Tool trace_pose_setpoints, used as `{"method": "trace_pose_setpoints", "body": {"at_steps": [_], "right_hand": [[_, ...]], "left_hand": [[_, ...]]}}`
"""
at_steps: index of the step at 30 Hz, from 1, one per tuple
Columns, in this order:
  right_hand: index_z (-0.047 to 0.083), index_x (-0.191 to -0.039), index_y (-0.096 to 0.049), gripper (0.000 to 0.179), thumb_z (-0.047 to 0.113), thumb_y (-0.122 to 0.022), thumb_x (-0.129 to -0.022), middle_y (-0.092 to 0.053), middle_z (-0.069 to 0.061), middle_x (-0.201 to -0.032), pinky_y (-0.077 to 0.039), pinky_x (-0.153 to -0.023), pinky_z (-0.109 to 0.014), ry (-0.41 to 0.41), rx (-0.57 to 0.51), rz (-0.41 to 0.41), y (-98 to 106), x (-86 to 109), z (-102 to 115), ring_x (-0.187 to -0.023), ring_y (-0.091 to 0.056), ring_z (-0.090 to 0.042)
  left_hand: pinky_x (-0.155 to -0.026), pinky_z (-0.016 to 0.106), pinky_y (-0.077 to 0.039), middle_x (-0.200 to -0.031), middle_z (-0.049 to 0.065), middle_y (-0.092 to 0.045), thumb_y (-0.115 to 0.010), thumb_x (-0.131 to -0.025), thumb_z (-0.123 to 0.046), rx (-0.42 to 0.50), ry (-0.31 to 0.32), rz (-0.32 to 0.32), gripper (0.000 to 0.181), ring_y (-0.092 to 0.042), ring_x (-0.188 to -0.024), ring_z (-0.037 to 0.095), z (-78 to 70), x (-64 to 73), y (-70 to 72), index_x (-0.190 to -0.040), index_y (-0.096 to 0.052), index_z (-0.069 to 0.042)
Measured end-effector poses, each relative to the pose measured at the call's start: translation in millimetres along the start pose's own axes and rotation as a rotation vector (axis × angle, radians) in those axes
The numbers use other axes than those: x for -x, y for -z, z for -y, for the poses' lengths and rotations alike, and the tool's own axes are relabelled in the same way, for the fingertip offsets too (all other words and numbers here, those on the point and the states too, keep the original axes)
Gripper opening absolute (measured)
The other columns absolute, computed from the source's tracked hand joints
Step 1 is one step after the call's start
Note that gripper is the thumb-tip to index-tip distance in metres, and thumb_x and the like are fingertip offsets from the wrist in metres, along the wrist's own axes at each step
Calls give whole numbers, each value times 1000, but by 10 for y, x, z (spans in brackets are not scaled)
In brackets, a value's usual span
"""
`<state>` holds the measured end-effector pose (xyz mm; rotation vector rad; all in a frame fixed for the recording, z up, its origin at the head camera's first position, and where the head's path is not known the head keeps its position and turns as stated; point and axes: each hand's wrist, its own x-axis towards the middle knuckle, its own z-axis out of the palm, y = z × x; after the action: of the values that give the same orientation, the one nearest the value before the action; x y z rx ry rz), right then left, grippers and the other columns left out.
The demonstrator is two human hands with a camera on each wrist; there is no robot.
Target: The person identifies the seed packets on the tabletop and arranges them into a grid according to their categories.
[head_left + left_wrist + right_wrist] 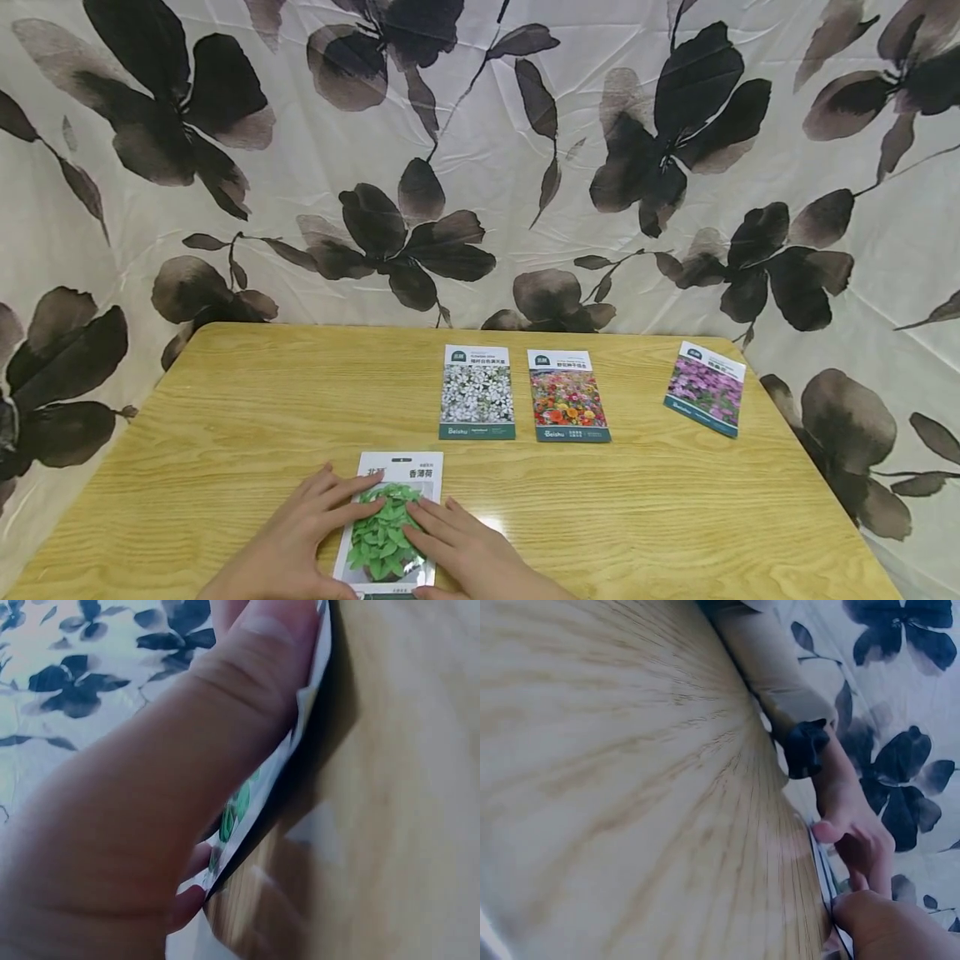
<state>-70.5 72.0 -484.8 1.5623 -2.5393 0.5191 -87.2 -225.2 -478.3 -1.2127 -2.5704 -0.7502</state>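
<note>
A mint seed packet (390, 533) with a white border and a green leafy picture lies near the front of the table. My left hand (292, 533) comes over its left side, extended fingers on the face and thumb by the lower left corner. From the other side my right hand (472, 550) rests its extended fingers on the picture, thumb near the bottom edge. In the left wrist view the left thumb (225, 690) lies along the packet's edge (255, 817), with a dark shadow below the packet. The right wrist view shows the right thumb (877, 922) at the packet's edge.
Farther back on the wooden table (247, 408) lie a white-flower packet (477, 392), a mixed-flower packet (568, 396) and, to the right, a tilted purple-flower packet (706, 388). Floral cloth (540, 242) hangs behind the table. A black band (808, 750) circles the left wrist.
</note>
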Motion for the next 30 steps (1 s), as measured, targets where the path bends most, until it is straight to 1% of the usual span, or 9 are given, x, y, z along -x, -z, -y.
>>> {"method": "trace_pose_setpoints", "body": {"at_steps": [4, 7, 11, 14, 20, 24, 25, 28, 30], "right_hand": [[7, -152, -39, 62, 47, -41, -105, -30, -10, -160, -30, -116, -39, 2, -3, -8, -23, 66, -23, -148, -26, -21], [8, -152, -40, 63, 49, -42, -104, -30, -9, -160, -31, -116, -39, 6, 21, -14, -52, 125, -44, -148, -26, -21], [9, -152, -40, 63, 51, -37, -105, -31, -9, -160, -30, -116, -39, 12, 41, -21, -75, 226, -80, -148, -27, -22], [10, -154, -38, 68, 56, -28, -104, -30, -9, -160, -28, -117, -38, 23, 52, -31, -89, 307, -114, -148, -26, -23], [11, -156, -32, 78, 64, -18, -101, -27, -10, -162, -34, -114, -43, 36, 55, -44, -105, 430, -180, -148, -25, -24], [10, -157, -28, 81, 66, -16, -100, -24, -10, -163, -32, -115, -43, 5, 53, -30, -91, 488, -193, -149, -22, -24], [10, -157, -28, 81, 66, -16, -100, -24, -10, -163, -30, -116, -43, -1, 61, -27, -84, 499, -193, -149, -22, -24], [8, -157, -27, 82, 67, -18, -99, -23, -11, -163, -22, -119, -38, -15, 103, -19, -66, 526, -203, -149, -22, -25], [8, -157, -28, 83, 67, -23, -99, -23, -11, -163, -18, -120, -36, -23, 136, -13, -55, 539, -213, -149, -22, -25]], "left_hand": [[-116, 22, 7, -151, 2, -46, -76, -65, -73, -6, 16, 29, 93, -45, -126, 21, -22, 5, -61, -143, -56, -26], [-117, 22, 8, -153, 2, -44, -69, -72, -75, -11, 17, 47, 89, -40, -136, 30, -45, 7, -116, -145, -54, -27], [-118, 23, 8, -155, 4, -41, -54, -80, -80, -35, -7, 62, 88, -33, -142, 30, -79, -7, -195, -147, -51, -25], [-118, 25, 8, -155, 6, -41, -46, -81, -83, -66, -37, 62, 90, -32, -143, 30, -104, -27, -250, -147, -51, -22], [-118, 26, 9, -156, 5, -39, -47, -78, -86, -119, -35, 52, 92, -32, -143, 29, -159, -69, -338, -147, -52, -25], [-118, 22, 6, -156, 12, -38, -48, -79, -85, -85, -59, 49, 93, -32, -143, 32, -187, -97, -381, -147, -51, -22], [-118, 21, 4, -156, 14, -37, -47, -79, -85, -71, -57, 51, 93, -32, -143, 32, -193, -99, -390, -147, -51, -22], [-118, 33, -23, -157, 15, -35, -46, -77, -86, -51, -37, 58, 94, -32, -143, 31, -217, -117, -418, -148, -50, -24], [-108, 43, -40, -158, 16, -33, -44, -77, -87, -47, -41, 61, 96, -31, -143, 31, -227, -135, -436, -149, -49, -23]]}}
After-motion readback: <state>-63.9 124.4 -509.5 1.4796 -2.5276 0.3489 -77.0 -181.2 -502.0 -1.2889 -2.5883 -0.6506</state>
